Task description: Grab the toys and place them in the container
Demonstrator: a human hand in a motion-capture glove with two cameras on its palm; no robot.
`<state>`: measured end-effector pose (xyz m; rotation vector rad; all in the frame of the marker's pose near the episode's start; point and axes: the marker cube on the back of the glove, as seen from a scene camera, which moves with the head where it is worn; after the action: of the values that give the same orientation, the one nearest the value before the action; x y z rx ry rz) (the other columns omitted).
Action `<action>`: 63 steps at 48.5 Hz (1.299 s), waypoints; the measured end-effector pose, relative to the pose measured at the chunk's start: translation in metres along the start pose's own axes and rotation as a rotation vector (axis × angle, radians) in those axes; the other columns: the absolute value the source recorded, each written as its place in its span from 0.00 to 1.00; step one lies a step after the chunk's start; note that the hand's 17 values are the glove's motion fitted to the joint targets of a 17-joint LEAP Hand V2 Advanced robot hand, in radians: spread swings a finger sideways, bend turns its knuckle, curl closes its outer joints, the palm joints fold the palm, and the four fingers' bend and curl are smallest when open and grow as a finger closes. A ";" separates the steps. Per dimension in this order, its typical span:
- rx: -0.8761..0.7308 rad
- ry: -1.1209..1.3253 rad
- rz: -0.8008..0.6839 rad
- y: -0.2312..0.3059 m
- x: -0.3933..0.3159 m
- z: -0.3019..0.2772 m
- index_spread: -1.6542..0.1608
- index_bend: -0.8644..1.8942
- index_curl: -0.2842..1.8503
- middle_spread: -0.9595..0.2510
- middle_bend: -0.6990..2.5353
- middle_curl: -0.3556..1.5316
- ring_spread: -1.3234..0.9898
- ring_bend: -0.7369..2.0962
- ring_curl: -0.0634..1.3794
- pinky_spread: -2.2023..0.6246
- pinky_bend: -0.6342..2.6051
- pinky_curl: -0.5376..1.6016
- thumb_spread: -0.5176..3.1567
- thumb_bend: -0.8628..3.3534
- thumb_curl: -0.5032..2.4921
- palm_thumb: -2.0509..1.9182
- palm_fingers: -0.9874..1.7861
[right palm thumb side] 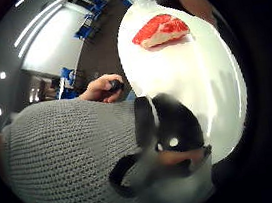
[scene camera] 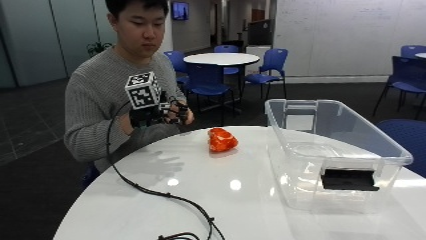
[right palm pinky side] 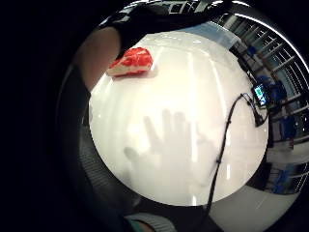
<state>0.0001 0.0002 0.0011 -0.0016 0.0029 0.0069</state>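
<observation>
Round white table (scene camera: 219,200) with a glossy top, set in a wide room with blue chairs (scene camera: 266,67) and a second round table (scene camera: 219,59) behind. Clear plastic container (scene camera: 333,150) standing on the far right part of the tabletop, lidless, with a dark latch on its near end wall; nothing visible inside through the clear walls. Red-and-white toy (scene camera: 222,139) lying on the bare tabletop just beside the container's left side, apart from it, closer to the seated person in a grey knitted sweater (scene camera: 93,100). Gloved right hand (scene camera: 158,116) raised above the table edge nearest the person, well clear of the toy and holding nothing; fingers look loosely bent in the outside view, and its shadow on the tabletop shows them spread. Same toy (right palm pinky side: 131,62) seen from the little finger side palm view, lying near the table rim beside an arm; also seen on the white surface from the thumb side palm view (right palm thumb side: 161,29). Bare left hand (right palm thumb side: 103,89) in that thumb side view, off the table edge. Wide stretch of bare white top between hand, toy and near edge.
</observation>
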 end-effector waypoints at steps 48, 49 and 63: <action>-0.085 0.088 -0.126 -0.210 -0.004 -0.016 0.70 0.38 0.27 0.64 0.26 0.30 0.50 0.35 0.17 0.79 0.39 0.40 0.54 0.20 0.24 0.51 0.34; -0.088 0.087 -0.127 -0.211 -0.004 -0.015 0.70 0.38 0.27 0.64 0.26 0.30 0.50 0.35 0.18 0.79 0.39 0.40 0.54 0.20 0.24 0.51 0.34; -0.389 0.082 -0.138 -0.199 -0.009 0.098 0.70 0.38 0.29 0.65 0.26 0.31 0.50 0.35 0.20 0.79 0.41 0.41 0.53 0.20 0.25 0.52 0.34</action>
<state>-0.0070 -0.1983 0.0995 -0.3911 0.0831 -0.1308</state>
